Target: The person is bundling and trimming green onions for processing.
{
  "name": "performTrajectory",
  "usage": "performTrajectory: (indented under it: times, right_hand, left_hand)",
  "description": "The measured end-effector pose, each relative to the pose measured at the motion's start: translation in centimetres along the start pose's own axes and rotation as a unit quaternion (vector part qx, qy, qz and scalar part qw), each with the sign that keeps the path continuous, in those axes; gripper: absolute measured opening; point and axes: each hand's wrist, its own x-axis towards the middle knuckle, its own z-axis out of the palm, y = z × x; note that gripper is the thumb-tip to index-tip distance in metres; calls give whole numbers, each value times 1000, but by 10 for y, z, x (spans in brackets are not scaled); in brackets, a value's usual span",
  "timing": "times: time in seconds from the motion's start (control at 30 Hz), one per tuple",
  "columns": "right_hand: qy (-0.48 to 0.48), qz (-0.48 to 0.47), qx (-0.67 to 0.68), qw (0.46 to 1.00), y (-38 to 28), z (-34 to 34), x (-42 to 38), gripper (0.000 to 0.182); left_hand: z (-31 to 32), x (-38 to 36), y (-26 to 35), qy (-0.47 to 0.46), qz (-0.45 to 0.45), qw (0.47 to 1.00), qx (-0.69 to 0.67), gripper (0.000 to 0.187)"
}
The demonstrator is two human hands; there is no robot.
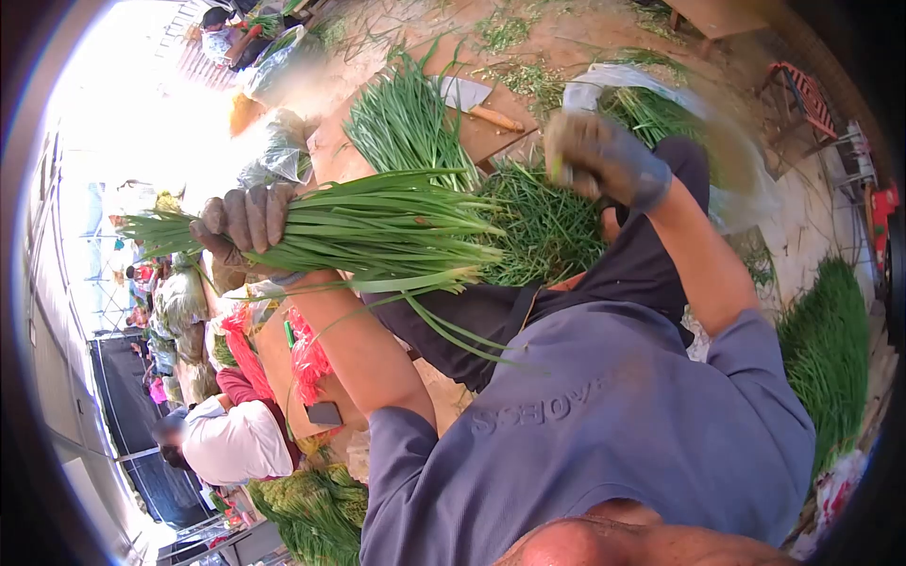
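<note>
My left hand [247, 222], in a dirty grey glove, is wrapped round a bunch of garlic chives [387, 222]. The pale cut ends point right and a few loose blades droop below. My right hand [595, 156], gloved too, is raised over my knee and smeared by motion. Its fingers look curled, with a small yellowish bit at their tips that I cannot make out. Between my legs lies a heap of loose green trimmings [538, 222]. Beyond it, more chives [406, 118] rest on a board beside a wooden-handled cleaver [462, 94].
A plastic bag of greens [651, 108] stands by my right knee. Long chives [826, 358] are piled at far right. Pink-red strands [307, 351] lie on a board at left. A person in a white top [236, 439] sits nearby; another person [226, 38] is at the back.
</note>
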Motion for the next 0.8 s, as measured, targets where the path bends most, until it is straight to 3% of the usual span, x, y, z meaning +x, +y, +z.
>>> performTrajectory:
  times: [0.07, 0.17, 0.27, 0.4, 0.5, 0.53, 0.57, 0.8]
  right_hand:
    - [-91, 202, -132, 966, 0, 8, -22, 25]
    - [-10, -11, -319, 948, 29, 32, -34, 28]
    - [97, -263, -420, 863, 28, 63, -20, 31]
    - [5, -217, -444, 870, 2, 74, 9, 37]
    - [-56, -197, -444, 872, -9, 78, 24, 38]
    - [-69, -197, -450, 868, -9, 77, 28, 39]
    - [-80, -196, -457, 864, -9, 78, 31, 40]
    - [-82, -141, -387, 908, -2, 87, 41, 33]
  left_hand:
    - [-8, 0, 2, -1, 11, 1000, -21, 39]
    - [-13, 1, 2, -9, 8, 1000, -12, 40]
    - [-14, 4, -10, -18, 19, 999, -23, 38]
    - [-22, 8, -9, -13, -24, 999, -46, 19]
    - [-23, 15, -15, -56, -9, 997, -51, 29]
    - [-17, 11, -14, 1, -10, 1000, -26, 27]
    - [-17, 11, -13, 3, -13, 999, -31, 27]
    - [-17, 7, -13, 5, -3, 999, -45, 27]
